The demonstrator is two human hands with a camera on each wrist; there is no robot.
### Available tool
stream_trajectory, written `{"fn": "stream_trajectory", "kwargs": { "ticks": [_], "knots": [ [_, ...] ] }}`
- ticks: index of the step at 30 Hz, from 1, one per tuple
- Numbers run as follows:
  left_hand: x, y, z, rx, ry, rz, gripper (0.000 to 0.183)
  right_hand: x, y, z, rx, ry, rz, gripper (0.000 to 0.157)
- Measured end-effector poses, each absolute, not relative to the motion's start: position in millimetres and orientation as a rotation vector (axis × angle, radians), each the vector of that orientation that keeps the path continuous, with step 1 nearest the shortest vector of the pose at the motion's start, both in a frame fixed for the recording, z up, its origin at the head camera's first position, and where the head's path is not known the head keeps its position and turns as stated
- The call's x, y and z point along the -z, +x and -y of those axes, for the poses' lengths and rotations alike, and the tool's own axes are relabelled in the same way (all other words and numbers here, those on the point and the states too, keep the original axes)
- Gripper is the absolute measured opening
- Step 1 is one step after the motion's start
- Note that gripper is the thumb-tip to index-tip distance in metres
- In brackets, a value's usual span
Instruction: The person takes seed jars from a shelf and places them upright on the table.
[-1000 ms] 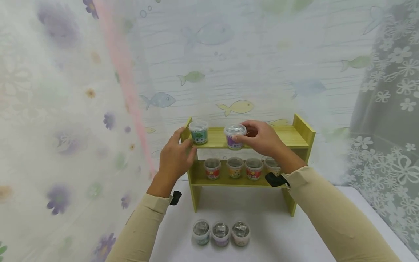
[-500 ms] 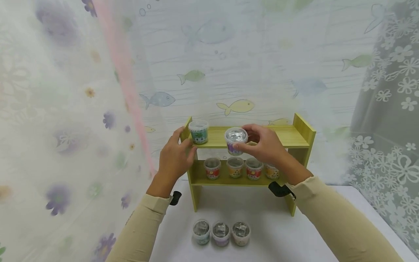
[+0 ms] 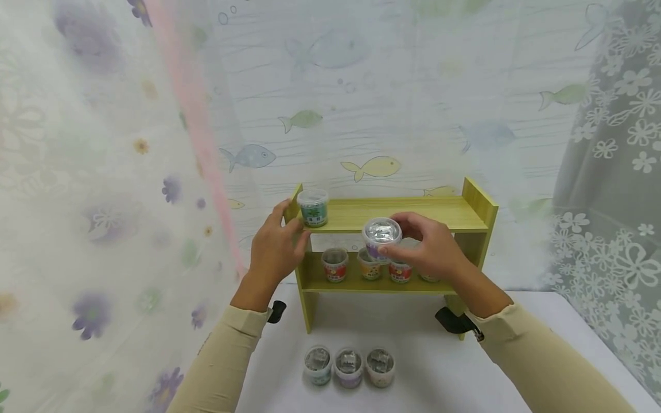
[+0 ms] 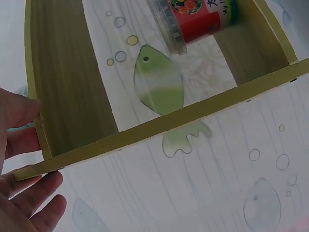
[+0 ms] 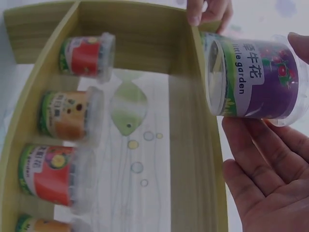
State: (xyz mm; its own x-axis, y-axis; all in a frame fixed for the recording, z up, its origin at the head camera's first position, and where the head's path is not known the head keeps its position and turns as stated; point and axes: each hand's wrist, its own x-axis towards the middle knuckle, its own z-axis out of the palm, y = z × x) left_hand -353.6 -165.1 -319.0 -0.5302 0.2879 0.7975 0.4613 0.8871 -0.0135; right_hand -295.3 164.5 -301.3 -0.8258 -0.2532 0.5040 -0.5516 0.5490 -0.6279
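Observation:
My right hand (image 3: 428,244) holds a clear plastic cup with a purple "little garden" label (image 3: 381,238) between thumb and fingers, in front of the top board in the head view. The right wrist view shows this cup's label (image 5: 260,79) beside the board's front edge. My left hand (image 3: 276,246) grips the left end of the small yellow-green wooden shelf (image 3: 408,215); its thumb and fingers lie on both sides of the side panel in the left wrist view. Just beside that hand, a green-labelled cup (image 3: 312,209) stands on the top board.
On the lower board stand several cups, among them a red-labelled cup (image 3: 335,267) and an orange-labelled cup (image 3: 370,269). Three lidded cups (image 3: 348,367) form a row on the white table (image 3: 428,367) in front. A fish-print curtain (image 3: 413,103) hangs behind the shelf.
My right hand has drawn the purple-labelled cup from over the top board's front edge towards me, down and slightly right, tipping its lid to the camera. My left hand has stayed in place.

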Motion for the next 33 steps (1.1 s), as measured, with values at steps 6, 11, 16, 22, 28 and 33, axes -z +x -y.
{"fn": "stream_trajectory", "kwargs": {
  "ticks": [6,11,16,22,28,33],
  "knots": [
    [320,-349,164,0.245,-0.544,2.153,0.023,317,-284,-173,-1.155,0.657,2.446,0.059],
    [316,-348,163,0.241,-0.549,2.127,0.022,326,-280,-178,-1.155,0.649,2.438,0.06],
    [316,-346,163,0.249,-0.545,2.139,0.022,341,-272,-186,-1.228,0.63,2.451,0.06],
    [318,-345,164,0.239,-0.533,2.143,0.022,358,-261,-195,-1.265,0.582,2.435,0.057],
    [318,-342,163,0.238,-0.521,2.158,0.022,380,-253,-198,-1.298,0.558,2.449,0.058],
    [318,-339,161,0.243,-0.52,2.165,0.022,397,-248,-201,-1.327,0.543,2.445,0.057]
  ]
}}
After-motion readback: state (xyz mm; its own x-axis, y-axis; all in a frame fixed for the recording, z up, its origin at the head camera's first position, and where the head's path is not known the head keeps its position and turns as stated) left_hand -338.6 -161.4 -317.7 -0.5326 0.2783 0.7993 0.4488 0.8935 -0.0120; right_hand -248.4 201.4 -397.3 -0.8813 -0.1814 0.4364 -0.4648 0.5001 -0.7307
